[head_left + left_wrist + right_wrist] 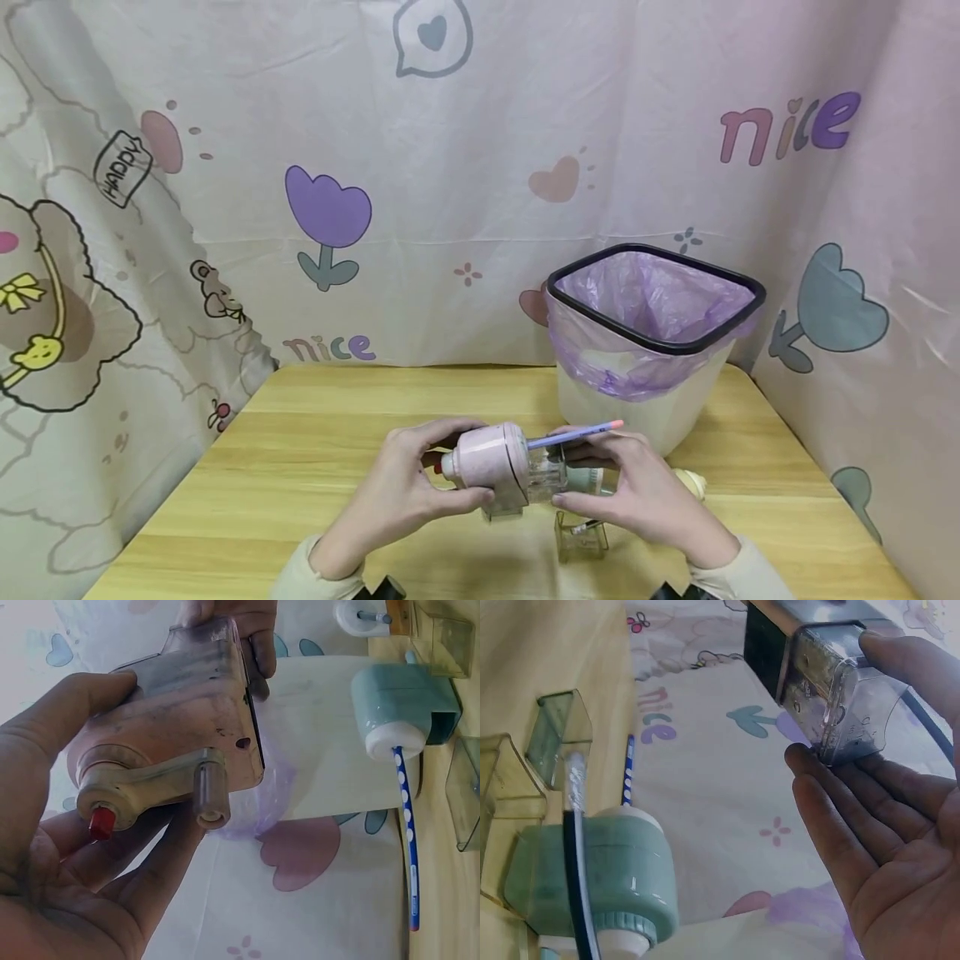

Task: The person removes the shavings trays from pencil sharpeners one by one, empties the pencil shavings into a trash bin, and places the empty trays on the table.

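Note:
A pink crank pencil sharpener (483, 457) is held up above the table in my left hand (408, 483), thumb on one side and fingers behind. Its crank handle (211, 796) and red knob (102, 823) face the left wrist camera. From its other end juts a clear shavings drawer (847, 712), which my right hand (637, 483) pinches between thumb and fingers. A violet pencil (573, 435) with a pink tip sticks out of the sharpener above the drawer, toward the right hand.
A bin (637, 408) with a purple liner stands at the back right. On the table are a teal sharpener (397, 697) with a blue dotted pencil (408, 825) in it, a clear drawer (581, 543) and another clear container (502, 817). A dark, silver-ended stick (576, 847) is nearby.

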A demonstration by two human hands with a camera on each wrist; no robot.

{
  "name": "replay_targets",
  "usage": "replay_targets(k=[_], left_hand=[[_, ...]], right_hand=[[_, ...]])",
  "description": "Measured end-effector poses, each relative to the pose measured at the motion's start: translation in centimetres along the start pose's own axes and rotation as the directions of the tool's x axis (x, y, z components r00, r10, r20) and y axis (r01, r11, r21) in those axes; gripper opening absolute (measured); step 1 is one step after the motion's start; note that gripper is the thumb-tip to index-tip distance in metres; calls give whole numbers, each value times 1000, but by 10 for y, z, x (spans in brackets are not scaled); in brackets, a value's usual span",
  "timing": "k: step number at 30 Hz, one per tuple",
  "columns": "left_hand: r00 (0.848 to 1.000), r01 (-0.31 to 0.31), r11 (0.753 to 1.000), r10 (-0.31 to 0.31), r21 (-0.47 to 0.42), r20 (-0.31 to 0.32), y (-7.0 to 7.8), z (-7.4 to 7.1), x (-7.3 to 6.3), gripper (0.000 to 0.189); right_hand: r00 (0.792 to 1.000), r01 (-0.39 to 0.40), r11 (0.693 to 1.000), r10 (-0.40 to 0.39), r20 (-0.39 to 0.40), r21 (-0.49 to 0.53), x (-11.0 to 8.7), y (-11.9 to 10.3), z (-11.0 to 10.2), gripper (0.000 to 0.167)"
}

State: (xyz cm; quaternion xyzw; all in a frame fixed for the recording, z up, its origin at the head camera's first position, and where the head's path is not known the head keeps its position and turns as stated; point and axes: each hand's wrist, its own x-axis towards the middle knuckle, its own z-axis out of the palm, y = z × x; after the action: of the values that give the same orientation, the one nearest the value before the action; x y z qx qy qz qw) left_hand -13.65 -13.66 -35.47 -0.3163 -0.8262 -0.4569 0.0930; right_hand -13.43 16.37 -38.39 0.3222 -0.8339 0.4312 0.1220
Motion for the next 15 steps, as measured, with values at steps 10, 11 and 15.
replay_targets(k=[10,11,15], left_hand=[[1000,15,1000,-15,-2,24,2,-3,1,56],[1000,17,1000,-17,0,22,2,-3,1,56],[1000,20,1000,-20,1,24,2,-5,1,56]], right_hand=[[1000,-22,1000,22,7,16,0,-2,-3,56],[1000,-27,1000,27,7,16,-1,-2,-3,56],[999,-44,999,43,14,31,-1,-1,-4,52]])
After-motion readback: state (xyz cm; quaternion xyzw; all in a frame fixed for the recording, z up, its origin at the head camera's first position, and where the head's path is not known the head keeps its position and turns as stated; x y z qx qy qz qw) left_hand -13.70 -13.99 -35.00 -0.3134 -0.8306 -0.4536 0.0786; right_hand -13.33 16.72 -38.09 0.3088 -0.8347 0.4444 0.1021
